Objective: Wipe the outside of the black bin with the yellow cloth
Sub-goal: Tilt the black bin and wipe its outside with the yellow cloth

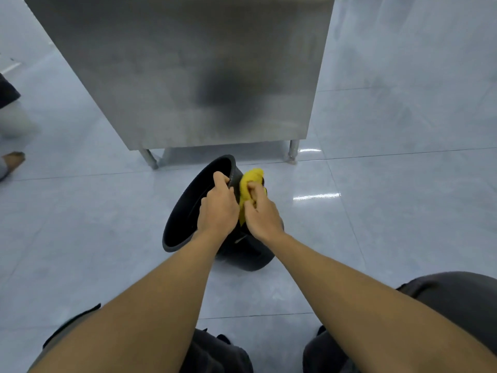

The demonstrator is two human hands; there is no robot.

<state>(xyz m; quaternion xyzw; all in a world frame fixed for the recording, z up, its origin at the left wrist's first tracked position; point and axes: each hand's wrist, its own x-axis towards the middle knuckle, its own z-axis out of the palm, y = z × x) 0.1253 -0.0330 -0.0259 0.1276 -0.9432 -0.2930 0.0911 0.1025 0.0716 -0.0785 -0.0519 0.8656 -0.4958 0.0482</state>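
You've just got the one head cam, wide-angle, aimed forward and down, close over your hands, floor (376, 211) filling the frame.

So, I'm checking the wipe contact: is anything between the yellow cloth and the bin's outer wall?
Nothing visible: the right hand presses the crumpled yellow cloth directly against the tilted round black plastic bin.

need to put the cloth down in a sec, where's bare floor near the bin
Bare floor right of the bin, and more on its left. Crowded behind: the steel cabinet stands close. Both hands, left and right, with the cloth, crowd the rim.
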